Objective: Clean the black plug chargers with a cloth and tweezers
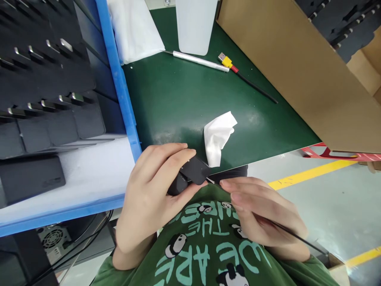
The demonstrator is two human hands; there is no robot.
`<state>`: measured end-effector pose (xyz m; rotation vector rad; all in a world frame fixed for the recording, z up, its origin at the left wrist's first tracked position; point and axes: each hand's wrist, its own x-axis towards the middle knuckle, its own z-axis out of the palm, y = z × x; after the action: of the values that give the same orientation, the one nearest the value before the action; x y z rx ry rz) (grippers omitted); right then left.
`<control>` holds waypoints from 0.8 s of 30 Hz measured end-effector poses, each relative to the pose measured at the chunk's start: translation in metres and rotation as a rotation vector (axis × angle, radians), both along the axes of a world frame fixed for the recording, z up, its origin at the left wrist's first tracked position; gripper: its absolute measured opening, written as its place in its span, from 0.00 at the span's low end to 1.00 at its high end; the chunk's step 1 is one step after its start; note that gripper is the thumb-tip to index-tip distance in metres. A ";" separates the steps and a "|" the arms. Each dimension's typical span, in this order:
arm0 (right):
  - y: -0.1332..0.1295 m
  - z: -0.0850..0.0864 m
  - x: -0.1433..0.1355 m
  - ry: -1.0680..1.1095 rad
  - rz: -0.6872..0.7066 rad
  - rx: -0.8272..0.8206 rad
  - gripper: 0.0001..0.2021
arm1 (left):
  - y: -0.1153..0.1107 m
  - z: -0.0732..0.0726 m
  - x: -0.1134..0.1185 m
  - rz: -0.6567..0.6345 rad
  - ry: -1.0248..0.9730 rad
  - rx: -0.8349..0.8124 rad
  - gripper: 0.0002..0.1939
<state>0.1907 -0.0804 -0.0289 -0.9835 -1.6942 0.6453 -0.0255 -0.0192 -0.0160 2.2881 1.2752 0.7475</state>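
Observation:
My left hand (151,186) is closed around a small black device (195,170), holding it just off the table's front edge. A flat black part of it sticks out at an angle toward my right hand. Between the fingers of my right hand (262,210) is a long, thin dark tool (288,230) with a pale, pointed tip. That tip meets or nearly meets the device's right corner; I cannot tell whether they touch. A crumpled white cloth (217,137) lies on the green table (178,99) just beyond my hands.
At left, a blue-edged bin (117,75) holds several black devices (89,119) in rows. A silver pen-like tool (201,61) and a short USB cable (247,79) lie farther back, near white sheets (135,31). A cardboard box (285,63) stands at right.

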 end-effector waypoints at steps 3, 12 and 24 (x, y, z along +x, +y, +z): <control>0.000 0.001 0.000 -0.005 -0.035 -0.021 0.23 | -0.001 0.000 0.000 0.006 -0.001 -0.022 0.23; -0.002 0.004 -0.003 -0.002 -0.047 -0.030 0.22 | 0.000 0.000 0.000 -0.002 -0.032 -0.010 0.23; -0.003 0.008 -0.004 -0.037 -0.061 -0.058 0.23 | 0.000 0.000 -0.001 -0.011 -0.012 0.007 0.23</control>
<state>0.1871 -0.0832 -0.0210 -1.0899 -1.6794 0.6430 -0.0260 -0.0193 -0.0164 2.2910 1.2559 0.7624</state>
